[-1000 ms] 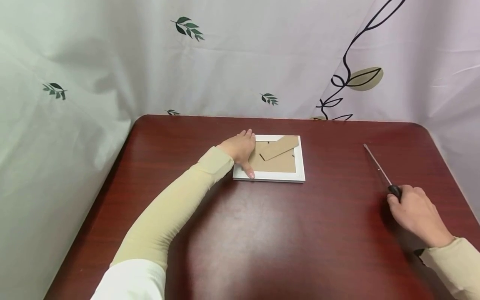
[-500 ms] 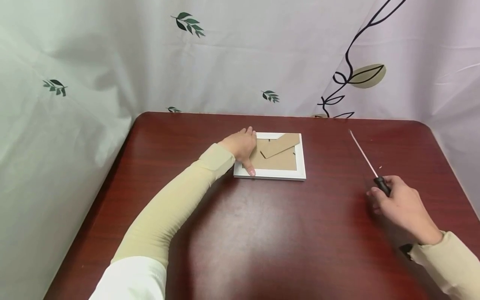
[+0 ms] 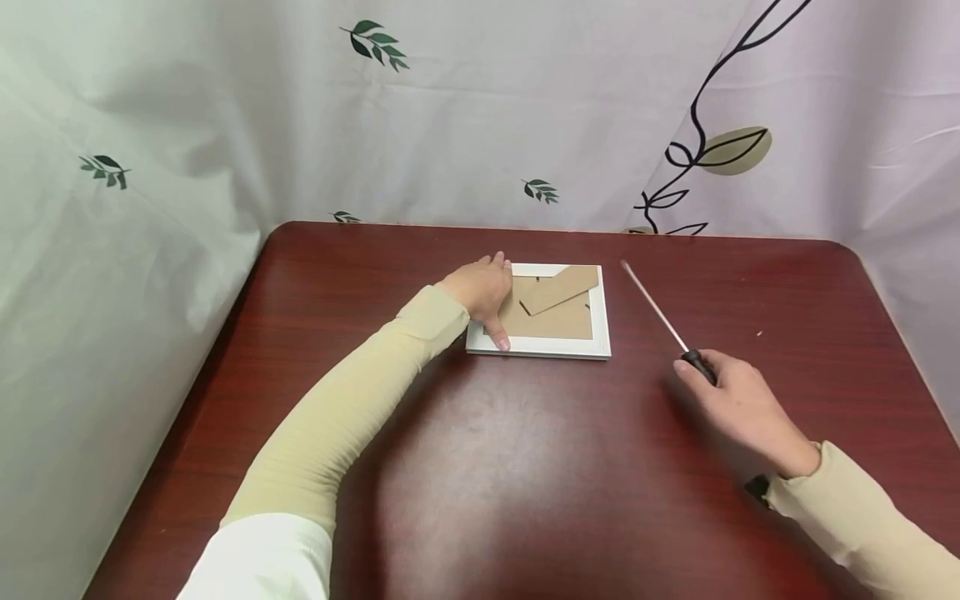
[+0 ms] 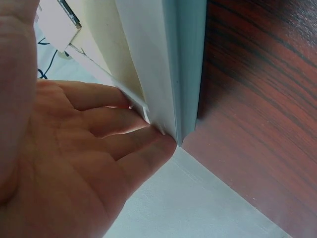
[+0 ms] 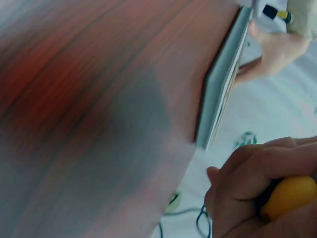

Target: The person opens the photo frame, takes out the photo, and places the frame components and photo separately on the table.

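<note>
A white picture frame [image 3: 600,325] lies face down on the table, its brown backing board [image 3: 555,327] and folded stand flap [image 3: 562,289] on top. My left hand [image 3: 480,292] rests on the frame's left side, thumb at the near edge, fingers towards the far edge. The left wrist view shows those fingers [image 4: 143,158], fairly straight, touching the frame's border. To the right of the frame, my right hand [image 3: 742,408] grips a screwdriver [image 3: 654,306] by its black handle. Its shaft points up and left, the tip apart from the frame. The handle's yellow end [image 5: 292,197] shows in the right wrist view.
The dark red wooden table [image 3: 465,475] has rounded far corners. A pale cloth with leaf prints [image 3: 450,125] hangs behind it and along its sides. A tiny light speck [image 3: 759,333] lies on the table at the right.
My right hand has carried the screwdriver leftwards from the table's right side, bringing it closer to the frame. The left hand and frame have stayed put.
</note>
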`<state>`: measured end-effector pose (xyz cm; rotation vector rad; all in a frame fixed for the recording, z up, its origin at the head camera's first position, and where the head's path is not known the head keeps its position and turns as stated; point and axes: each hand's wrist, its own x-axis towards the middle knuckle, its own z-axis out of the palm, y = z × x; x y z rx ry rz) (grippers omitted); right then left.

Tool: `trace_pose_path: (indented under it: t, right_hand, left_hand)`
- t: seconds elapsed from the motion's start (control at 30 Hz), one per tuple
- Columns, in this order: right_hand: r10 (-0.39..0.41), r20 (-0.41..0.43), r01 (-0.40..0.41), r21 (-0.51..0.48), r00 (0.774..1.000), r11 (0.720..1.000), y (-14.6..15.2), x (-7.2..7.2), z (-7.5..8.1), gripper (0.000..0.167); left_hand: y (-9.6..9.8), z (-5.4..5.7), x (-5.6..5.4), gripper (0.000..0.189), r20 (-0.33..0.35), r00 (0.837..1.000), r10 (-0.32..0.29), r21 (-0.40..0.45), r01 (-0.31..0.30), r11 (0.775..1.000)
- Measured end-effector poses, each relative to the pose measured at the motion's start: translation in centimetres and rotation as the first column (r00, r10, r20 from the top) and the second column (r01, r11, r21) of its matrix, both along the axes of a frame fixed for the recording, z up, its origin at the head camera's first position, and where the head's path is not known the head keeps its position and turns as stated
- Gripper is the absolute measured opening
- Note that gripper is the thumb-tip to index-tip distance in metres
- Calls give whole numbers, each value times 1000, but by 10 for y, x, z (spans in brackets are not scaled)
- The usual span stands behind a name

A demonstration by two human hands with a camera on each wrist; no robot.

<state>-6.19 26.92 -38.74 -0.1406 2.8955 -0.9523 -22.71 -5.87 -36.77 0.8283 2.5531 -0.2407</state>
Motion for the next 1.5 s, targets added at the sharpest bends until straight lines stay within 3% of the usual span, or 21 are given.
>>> trace_pose_path:
  t: [0.1, 0.23, 0.33, 0.93, 1.5]
  right_hand:
    - [53, 50, -48, -88, 997, 995, -14, -2, 1, 36]
    - [114, 119, -83, -236, 986, 968, -30, -3, 2, 31]
    - [131, 143, -85, -287, 981, 954, -40, -3, 2, 27]
    - [166, 77, -149, -191, 983, 970, -71, -13, -5, 29]
    - [192, 70, -182, -132, 979, 974, -78, -22, 4, 34]
  left_hand:
    - [-1, 0, 0, 147, 2, 1000, 6, 4, -6, 1000]
    - [-3, 0, 0, 146, 4, 1000, 1, 11, -1, 1000]
    - [-3, -1, 0, 147, 2, 1000, -3, 17, 3, 1000]
    - [-5, -2, 0, 147, -14, 1000, 12, 36, -11, 999]
    - [-6, -2, 0, 146, -8, 1000, 15, 49, -14, 999]
